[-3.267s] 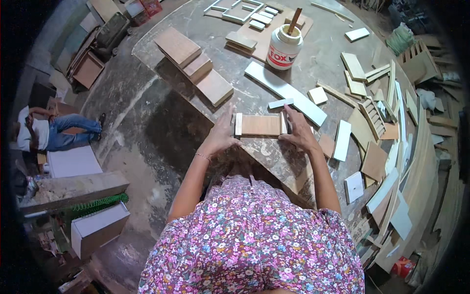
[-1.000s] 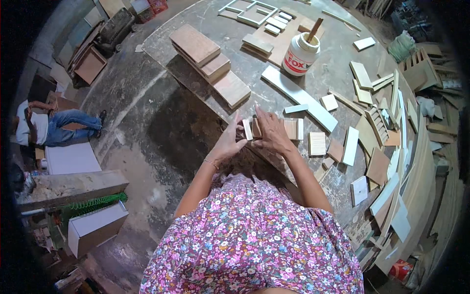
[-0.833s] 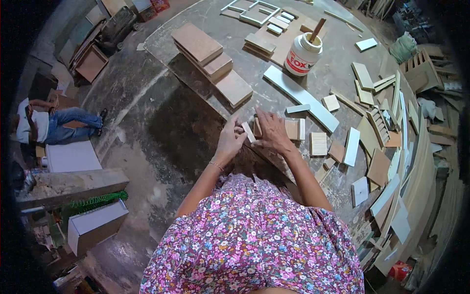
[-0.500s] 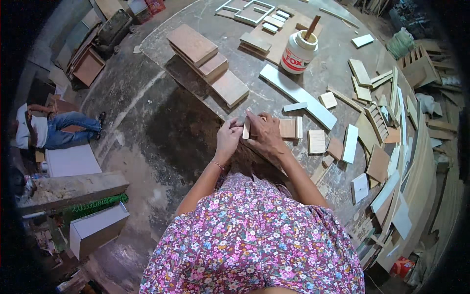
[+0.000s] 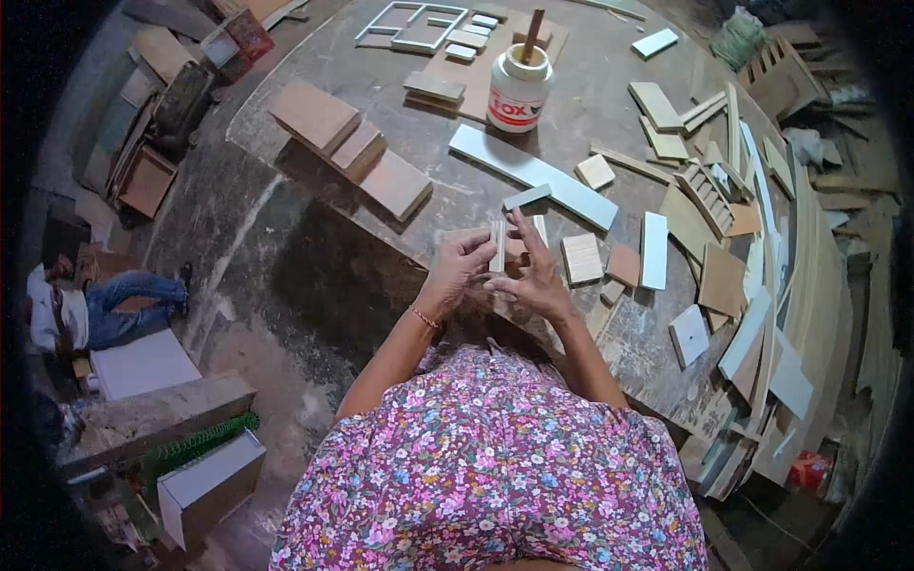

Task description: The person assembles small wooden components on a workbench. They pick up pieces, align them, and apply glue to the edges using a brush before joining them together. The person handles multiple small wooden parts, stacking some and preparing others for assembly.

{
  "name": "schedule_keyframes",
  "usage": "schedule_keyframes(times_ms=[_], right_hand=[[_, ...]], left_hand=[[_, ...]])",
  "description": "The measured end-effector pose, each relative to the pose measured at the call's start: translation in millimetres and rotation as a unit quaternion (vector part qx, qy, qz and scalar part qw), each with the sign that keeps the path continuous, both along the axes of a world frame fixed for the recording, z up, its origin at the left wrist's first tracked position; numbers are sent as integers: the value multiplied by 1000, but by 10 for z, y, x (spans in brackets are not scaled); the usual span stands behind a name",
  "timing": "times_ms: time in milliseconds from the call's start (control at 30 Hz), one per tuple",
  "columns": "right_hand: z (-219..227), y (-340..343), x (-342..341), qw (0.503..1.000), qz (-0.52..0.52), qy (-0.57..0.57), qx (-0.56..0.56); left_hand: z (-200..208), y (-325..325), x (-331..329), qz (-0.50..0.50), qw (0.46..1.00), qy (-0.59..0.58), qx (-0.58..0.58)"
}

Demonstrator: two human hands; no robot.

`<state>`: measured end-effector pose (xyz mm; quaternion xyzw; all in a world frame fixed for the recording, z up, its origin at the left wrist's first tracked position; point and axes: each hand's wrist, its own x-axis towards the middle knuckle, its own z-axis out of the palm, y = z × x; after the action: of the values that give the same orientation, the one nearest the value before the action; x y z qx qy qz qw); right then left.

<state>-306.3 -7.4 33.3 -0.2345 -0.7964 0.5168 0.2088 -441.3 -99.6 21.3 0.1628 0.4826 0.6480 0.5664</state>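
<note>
My left hand point(image 5: 459, 266) pinches a small pale wooden strip point(image 5: 498, 246) upright between thumb and fingers, near the front edge of the workbench. Just right of it, my right hand point(image 5: 538, 278) has its fingers spread, with the thumb low and close to the strip's lower end. I cannot tell whether it touches the strip. Behind the hands lies a small wooden piece with a pale end point(image 5: 540, 228), mostly hidden by my fingers. A narrow white strip point(image 5: 526, 197) rests just beyond my right fingertips.
A white glue jar point(image 5: 519, 90) with a stick in it stands beyond a long white board point(image 5: 533, 176). Stacked brown blocks point(image 5: 357, 152) sit at the left; loose wood pieces point(image 5: 719, 281) crowd the right. White frames point(image 5: 411, 26) lie at the back. A seated person point(image 5: 114, 305) is far left.
The hands were closed around the piece at the bench edge. Now the left holds a strip upright, and the right hand's fingers have spread. The whole view has shifted a little.
</note>
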Motion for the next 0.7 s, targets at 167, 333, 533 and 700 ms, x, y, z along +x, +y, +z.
schedule_keyframes(times_ms=[167,333,533,700], right_hand=[[-80,79,383,989,-124,45,-69],[-72,194,655,953,-187,139,-192],[-71,376,1016,928,-234,162,-239],[38,493,1265,923,-237,172,-251]], left_hand=[[102,268,345,-9,996,92,11],[146,521,741,37,909,410,60],[189,700,1130,51,785,601,142],[248,844,1344,4,836,534,130]])
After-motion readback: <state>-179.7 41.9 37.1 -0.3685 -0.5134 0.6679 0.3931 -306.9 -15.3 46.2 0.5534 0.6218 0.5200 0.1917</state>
